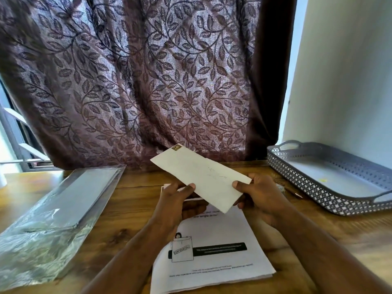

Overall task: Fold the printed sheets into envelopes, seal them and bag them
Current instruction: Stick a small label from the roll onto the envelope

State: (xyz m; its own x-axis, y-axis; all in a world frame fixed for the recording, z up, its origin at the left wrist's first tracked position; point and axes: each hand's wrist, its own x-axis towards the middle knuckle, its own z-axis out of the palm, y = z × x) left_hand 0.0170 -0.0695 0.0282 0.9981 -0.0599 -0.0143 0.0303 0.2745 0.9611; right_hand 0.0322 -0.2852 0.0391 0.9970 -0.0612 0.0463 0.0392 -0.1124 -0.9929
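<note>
Lightly: the envelope (201, 179) looks thin and floppy.
Your left hand (176, 200) pinches its 7 o'clock edge, your right hand (261, 194) its 4 o'clock end.

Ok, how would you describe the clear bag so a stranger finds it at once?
Start at the wooden table under the leaf-patterned curtain. On its left side lies the clear bag, crinkled and shiny. Unlike the printed sheets beside it, it is see-through plastic.

I log daylight glowing through the curtain (148, 81) and beside it; table (131, 209) dimmer, soft shadows there. Plastic bag (42, 240) glares. Edges bend, corners slightly blurred.
</note>
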